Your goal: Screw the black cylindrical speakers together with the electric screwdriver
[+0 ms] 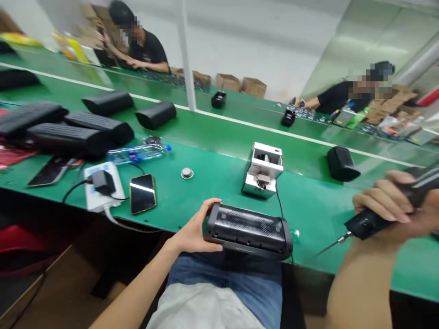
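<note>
My left hand (195,230) is closed around the left end of a black oblong housing with a perforated grille (252,227), which looks like a speaker. The housing is held at the green table's front edge, over my lap, grille side up. Off to the right, my right hand (387,201) grips a black electric screwdriver (368,223). Its thin bit points down and left, apart from the housing. Just beyond the housing stands a small white open-topped box (264,169) with a cable, perhaps a screw feeder.
Several black housings (72,137) lie at the left. Nearby are a plastic bottle (140,153), a phone (143,194), a power strip (103,185) and a round metal piece (187,173). Another black housing (342,163) sits on the green line. Two people work across it.
</note>
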### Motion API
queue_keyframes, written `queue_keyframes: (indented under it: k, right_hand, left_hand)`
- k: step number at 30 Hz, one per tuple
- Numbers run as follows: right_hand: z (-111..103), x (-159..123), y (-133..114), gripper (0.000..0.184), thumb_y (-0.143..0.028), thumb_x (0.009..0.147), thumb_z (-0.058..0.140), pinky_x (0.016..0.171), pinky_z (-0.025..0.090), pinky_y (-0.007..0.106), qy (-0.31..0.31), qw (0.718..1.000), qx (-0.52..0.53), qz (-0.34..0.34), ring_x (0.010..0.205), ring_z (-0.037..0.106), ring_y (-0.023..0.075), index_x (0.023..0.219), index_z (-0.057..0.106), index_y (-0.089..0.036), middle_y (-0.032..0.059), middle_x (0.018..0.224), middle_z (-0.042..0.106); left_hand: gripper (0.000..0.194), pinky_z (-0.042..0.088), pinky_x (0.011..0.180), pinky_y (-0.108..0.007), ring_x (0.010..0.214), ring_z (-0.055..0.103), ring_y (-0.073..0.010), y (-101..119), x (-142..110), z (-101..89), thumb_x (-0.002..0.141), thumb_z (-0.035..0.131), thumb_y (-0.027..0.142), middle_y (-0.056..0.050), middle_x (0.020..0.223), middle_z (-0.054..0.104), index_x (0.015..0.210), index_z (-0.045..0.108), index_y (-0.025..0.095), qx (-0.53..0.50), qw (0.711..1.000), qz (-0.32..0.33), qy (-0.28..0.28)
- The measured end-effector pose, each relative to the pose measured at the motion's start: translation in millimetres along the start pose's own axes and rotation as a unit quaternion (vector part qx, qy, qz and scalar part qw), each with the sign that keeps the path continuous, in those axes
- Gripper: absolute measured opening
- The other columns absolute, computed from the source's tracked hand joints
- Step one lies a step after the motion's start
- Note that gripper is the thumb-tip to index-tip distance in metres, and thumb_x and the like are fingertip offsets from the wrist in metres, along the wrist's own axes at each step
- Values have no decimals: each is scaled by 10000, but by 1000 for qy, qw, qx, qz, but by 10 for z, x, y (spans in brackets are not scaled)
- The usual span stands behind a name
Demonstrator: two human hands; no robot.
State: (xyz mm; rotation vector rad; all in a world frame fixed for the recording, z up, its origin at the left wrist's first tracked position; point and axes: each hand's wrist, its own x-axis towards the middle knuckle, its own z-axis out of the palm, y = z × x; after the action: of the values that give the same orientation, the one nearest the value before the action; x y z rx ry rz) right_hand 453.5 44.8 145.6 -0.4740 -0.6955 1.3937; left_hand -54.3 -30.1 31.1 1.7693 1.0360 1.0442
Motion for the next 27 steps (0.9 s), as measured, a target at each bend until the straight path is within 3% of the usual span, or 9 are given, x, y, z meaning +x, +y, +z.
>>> queue_keyframes:
  k: [3, 7, 10, 13, 17, 21, 24, 27]
  right_hand:
    - [-222, 504, 526, 329, -440, 920, 903, 514, 540, 288, 29, 994, 63, 89, 522, 507, 111, 1120, 713, -261, -62, 717, 541]
    - [-402, 1089, 1043, 222, -341, 964, 850, 470, 471, 214, 10, 987, 80, 142, 490, 436, 77, 1034, 692, -202, -87, 673, 466]
    - [-544, 1349, 1337, 240, -342, 1065, 783, 453, 413, 159, 15, 978, 82, 189, 474, 400, 47, 975, 664, -153, -102, 655, 439]
    - [-741, 1424, 1526, 307, -402, 1133, 731, 478, 439, 160, 27, 972, 78, 220, 505, 448, 48, 989, 667, -138, -83, 704, 515]
    - [-925, 1404, 1602, 303, -412, 1136, 729, 485, 450, 164, 29, 972, 71, 223, 519, 468, 51, 1021, 680, -136, -72, 731, 546]
    - [-927, 1380, 1592, 308, -417, 1136, 725, 480, 433, 165, 19, 977, 43, 207, 509, 436, 51, 1010, 671, -141, -84, 707, 502]
    - [-879, 1357, 1579, 286, -398, 1106, 749, 469, 413, 162, 18, 980, 15, 200, 498, 395, 49, 999, 656, -151, -99, 676, 433]
    - [-826, 1321, 1560, 293, -315, 913, 891, 456, 431, 151, 31, 979, 2, 201, 492, 378, 47, 1005, 646, -181, -108, 656, 392]
  left_hand:
    - [1177, 679, 1007, -497, 1194, 778, -376, -21, -160, -291, 693, 1031, 602, -138, 1464, 645, 1649, 392, 352, -66, 992, -7, 104]
    - [1118, 685, 968, -488, 1148, 785, -361, -74, -70, -635, 656, 1010, 707, -122, 1343, 701, 1556, 474, 317, -63, 946, -37, 317]
    - [1037, 662, 1034, -514, 1183, 769, -341, -175, 302, -817, 716, 994, 649, -97, 1326, 693, 1538, 450, 323, -15, 902, -61, 428]
    - [1027, 614, 1123, -563, 1253, 734, -351, -343, 909, -908, 744, 999, 537, -116, 1350, 668, 1548, 404, 303, 18, 865, -78, 495]
    - [1014, 502, 1267, -577, 1444, 620, -374, -553, 1911, -839, 756, 1023, 404, -183, 1530, 596, 1568, 440, 236, 55, 847, -84, 522]
    - [702, 476, 1271, -672, 1526, 545, -413, -635, 2807, -600, 973, 872, 430, -176, 1650, 542, 1565, 568, 206, 86, 852, -77, 510]
    - [594, 490, 1255, -688, 1514, 562, -407, -683, 3211, -435, 1037, 810, 443, -159, 1663, 554, 1550, 614, 216, 109, 863, -81, 487]
    - [581, 505, 1244, -676, 1485, 591, -393, -809, 3327, -358, 1044, 805, 457, -158, 1643, 578, 1540, 626, 212, 137, 879, -93, 446]
